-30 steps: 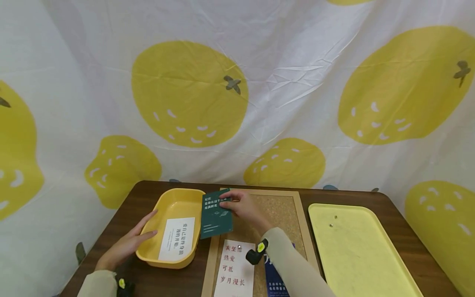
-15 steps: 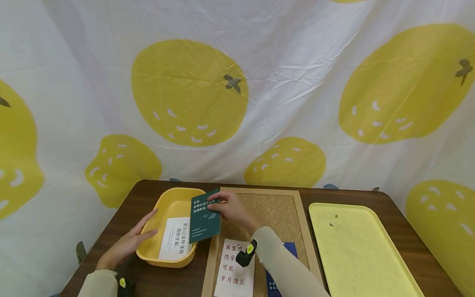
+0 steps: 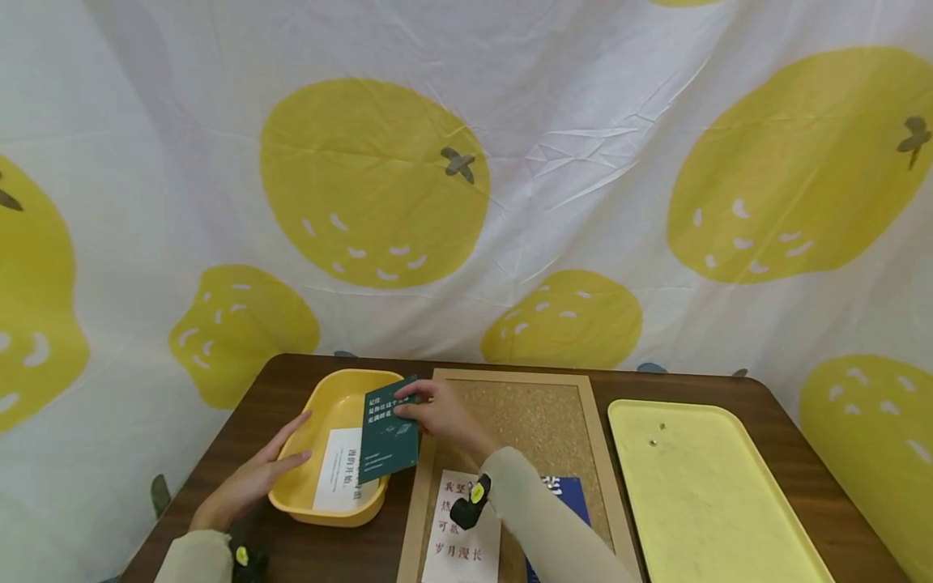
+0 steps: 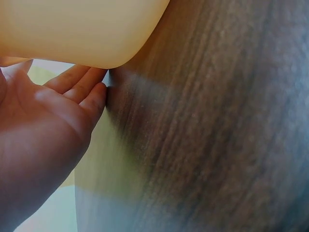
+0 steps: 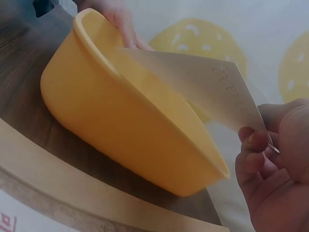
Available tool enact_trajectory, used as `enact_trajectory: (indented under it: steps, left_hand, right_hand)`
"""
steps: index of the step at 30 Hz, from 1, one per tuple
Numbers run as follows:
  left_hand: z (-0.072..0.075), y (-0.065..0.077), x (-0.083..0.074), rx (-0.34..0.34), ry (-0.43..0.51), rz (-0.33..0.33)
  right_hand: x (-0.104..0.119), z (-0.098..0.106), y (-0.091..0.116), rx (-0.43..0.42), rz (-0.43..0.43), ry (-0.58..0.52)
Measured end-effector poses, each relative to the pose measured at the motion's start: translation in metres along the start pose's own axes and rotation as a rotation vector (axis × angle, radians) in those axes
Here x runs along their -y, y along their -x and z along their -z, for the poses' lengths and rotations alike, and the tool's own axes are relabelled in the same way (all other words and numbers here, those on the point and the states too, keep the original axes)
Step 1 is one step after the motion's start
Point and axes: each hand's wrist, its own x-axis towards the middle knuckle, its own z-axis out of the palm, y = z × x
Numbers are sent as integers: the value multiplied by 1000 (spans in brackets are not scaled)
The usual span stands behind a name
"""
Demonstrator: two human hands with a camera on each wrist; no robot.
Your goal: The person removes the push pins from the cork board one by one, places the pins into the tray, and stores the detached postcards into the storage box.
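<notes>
My right hand (image 3: 448, 417) pinches a dark green card (image 3: 389, 433) with white lettering by its right edge, holding it tilted over the right rim of a yellow plastic basin (image 3: 335, 380). From the right wrist, the card's pale back (image 5: 193, 79) shows, with thumb and fingers closed on its edge. Inside the basin lies a white card (image 3: 335, 470) with dark lettering, partly hidden by the green one. My left hand (image 3: 251, 482) holds the basin's left side, thumb over the rim. The left wrist view shows its fingers (image 4: 79, 87) against the outer wall.
Right of the basin is a wood-framed corkboard (image 3: 525, 413) bearing a white card with red lettering (image 3: 459, 555) and a blue card (image 3: 572, 494), partly behind my right forearm. A pale yellow tray (image 3: 707, 494) with two small pins lies at the right of the dark wooden table (image 3: 291, 551).
My right hand has carried the green card leftward, from beside the basin to over its right part, covering more of the white card. The left hand has stayed on the basin.
</notes>
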Motion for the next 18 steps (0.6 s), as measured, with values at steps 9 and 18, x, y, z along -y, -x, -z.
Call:
enact_trajectory:
  steps: [9,18]
  left_hand:
    - [-1,-1,-1,-5,-4,22]
    - [-1,1,-1,-7,-11,24]
  right_hand:
    - [6,-14,0,17,19,-3]
    - [8,-23,-1,-22,-13,20]
